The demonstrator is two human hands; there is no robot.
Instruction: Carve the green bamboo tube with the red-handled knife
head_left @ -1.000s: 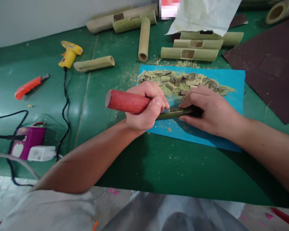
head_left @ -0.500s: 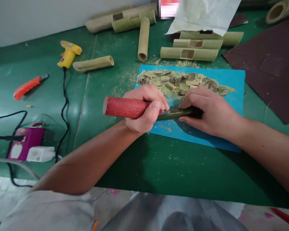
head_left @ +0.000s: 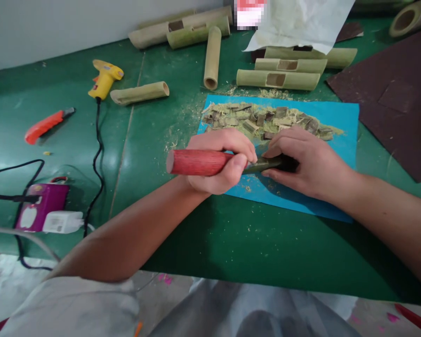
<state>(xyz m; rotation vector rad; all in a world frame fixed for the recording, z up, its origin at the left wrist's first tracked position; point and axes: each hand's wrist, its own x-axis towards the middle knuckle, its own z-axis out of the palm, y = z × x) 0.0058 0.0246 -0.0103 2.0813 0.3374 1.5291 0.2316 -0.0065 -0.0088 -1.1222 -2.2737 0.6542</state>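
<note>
Well to the left of the bright blue rectangular sheet (head_left: 349, 128), on the dark green table (head_left: 231, 243), sit a purple box (head_left: 58, 196) with a white plug adapter (head_left: 62, 222) against it and, farther back, an orange-red cutter (head_left: 45, 127); between these and the sheet come a yellow glue gun (head_left: 107, 80) on a black cord (head_left: 99, 154) and a short pale bamboo tube (head_left: 140, 93); at the sheet's left edge the left hand (head_left: 228, 179) has its fingers wrapped tight around a thick red wooden handle (head_left: 196, 162), whose butt points left past that edge, while the working tip by the fingers is too small to make out; over the middle of the sheet lies a narrow dark green bamboo piece (head_left: 265, 164), its right end clamped between the thumb and fingers of the right hand (head_left: 308, 164); a heap of shavings and brown chips (head_left: 277, 120) covers the sheet's rear part, pale green bamboo tubes with square cut-outs (head_left: 300, 81) lie just behind it, and a dark brown flat board (head_left: 396, 107) is at its right
</note>
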